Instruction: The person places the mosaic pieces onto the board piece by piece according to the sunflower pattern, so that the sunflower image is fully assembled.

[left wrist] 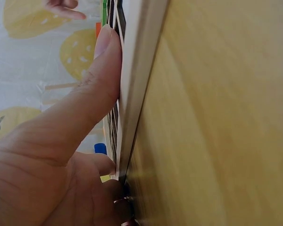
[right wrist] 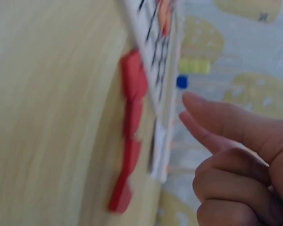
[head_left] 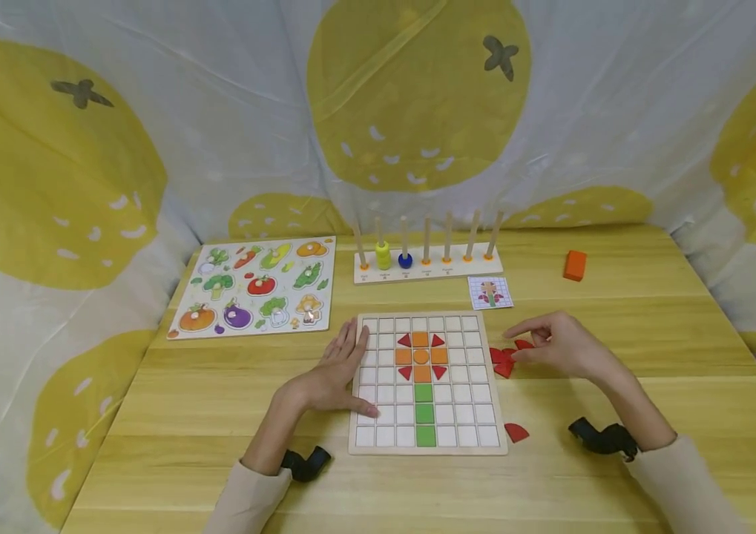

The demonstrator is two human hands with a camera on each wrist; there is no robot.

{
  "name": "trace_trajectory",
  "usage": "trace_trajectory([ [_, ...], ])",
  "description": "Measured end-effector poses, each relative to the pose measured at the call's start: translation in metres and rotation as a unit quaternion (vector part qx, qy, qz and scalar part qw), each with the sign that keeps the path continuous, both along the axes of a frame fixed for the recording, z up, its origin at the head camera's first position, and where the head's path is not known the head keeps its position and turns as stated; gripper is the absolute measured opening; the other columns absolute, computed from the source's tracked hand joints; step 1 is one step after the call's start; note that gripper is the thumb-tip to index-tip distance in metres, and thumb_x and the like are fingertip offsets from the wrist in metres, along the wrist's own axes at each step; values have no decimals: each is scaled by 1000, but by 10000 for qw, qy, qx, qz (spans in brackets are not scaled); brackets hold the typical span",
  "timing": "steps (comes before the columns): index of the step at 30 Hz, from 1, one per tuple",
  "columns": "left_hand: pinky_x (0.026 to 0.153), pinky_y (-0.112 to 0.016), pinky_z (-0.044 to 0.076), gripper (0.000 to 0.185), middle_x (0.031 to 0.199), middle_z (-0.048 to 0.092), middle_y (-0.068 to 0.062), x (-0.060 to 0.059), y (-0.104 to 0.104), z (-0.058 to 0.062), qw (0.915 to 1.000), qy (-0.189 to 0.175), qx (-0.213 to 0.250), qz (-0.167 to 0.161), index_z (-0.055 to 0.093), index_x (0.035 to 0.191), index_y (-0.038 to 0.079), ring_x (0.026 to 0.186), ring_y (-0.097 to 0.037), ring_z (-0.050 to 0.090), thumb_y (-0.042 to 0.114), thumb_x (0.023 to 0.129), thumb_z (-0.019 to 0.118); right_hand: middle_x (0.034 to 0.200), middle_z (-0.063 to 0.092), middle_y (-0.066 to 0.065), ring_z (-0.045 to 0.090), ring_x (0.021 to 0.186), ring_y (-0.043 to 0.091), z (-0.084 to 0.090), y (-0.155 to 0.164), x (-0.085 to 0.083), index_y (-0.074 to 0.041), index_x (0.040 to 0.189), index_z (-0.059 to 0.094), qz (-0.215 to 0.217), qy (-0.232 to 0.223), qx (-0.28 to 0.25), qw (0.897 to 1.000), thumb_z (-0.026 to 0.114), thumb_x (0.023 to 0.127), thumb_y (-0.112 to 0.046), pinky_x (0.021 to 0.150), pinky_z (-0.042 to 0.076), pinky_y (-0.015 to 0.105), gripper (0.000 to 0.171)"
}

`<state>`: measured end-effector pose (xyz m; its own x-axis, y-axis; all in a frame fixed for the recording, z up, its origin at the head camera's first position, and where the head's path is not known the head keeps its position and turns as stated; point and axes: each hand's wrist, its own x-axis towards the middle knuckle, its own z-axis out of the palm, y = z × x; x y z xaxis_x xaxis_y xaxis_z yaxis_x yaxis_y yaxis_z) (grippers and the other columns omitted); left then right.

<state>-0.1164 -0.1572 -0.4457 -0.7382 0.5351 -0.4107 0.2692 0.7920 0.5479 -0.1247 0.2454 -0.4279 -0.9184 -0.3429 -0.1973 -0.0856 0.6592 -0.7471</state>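
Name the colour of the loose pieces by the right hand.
Red pieces, clearest in the head view.

Off to the left there's a veggie peg puzzle (head_left: pixel 254 288), behind the grid a peg-stacking rack (head_left: pixel 427 261) with what look like yellow and blue rings, plus a small pattern card (head_left: pixel 490 292) and an orange block (head_left: pixel 574 265).

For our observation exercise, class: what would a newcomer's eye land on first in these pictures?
First, the white grid board at the table's centre, bearing a flower pattern of orange, red and green tiles. The left hand rests flat on its left edge, while the right hand hovers over loose red pieces just right of it. Behind stand a vegetable puzzle and a peg rack.
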Motion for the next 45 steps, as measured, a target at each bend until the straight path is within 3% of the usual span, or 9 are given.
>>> trace_trajectory([
  [8,132,-55,-3,134,170,-26,-20,0,1,0,10000,41,61,-10,-9,164,1,159,-36,-23,47,81,86,60,32,-6,30,55,8,-14,25,-13,-2,110,76,-376,-549,278,9974,89,81,-21,52,26,26,37],
  [18,132,-55,-2,134,170,-27,-19,0,-1,-1,10000,3,25,9,-10,164,2,159,-36,-23,47,82,86,59,36,-6,31,54,7,-22,23,-15,-2,109,73,-213,-707,-26,9973,84,86,-15,51,28,25,29],
  [32,132,-55,-4,133,169,-28,-18,1,-1,1,10000,-5,23,-24,-11,164,3,159,-35,-24,48,83,85,60,38,-5,34,54,9,-20,35,-18,-1,108,71,-271,-738,165,9968,89,82,-25,53,30,28,40],
  [42,132,-54,-3,135,170,-28,-17,1,0,1,10000,-29,13,40,-11,164,4,159,-34,-24,47,82,86,60,34,-5,31,56,9,-17,30,-17,-3,106,76,-335,-344,322,9983,86,84,-19,53,28,27,29],
  [45,132,-52,-3,135,170,-28,-16,0,0,0,10000,-25,-23,61,-11,165,5,159,-32,-25,47,81,86,61,31,-6,30,57,8,-12,21,-13,-6,106,78,-304,-255,134,9991,86,84,-20,54,29,26,28],
])
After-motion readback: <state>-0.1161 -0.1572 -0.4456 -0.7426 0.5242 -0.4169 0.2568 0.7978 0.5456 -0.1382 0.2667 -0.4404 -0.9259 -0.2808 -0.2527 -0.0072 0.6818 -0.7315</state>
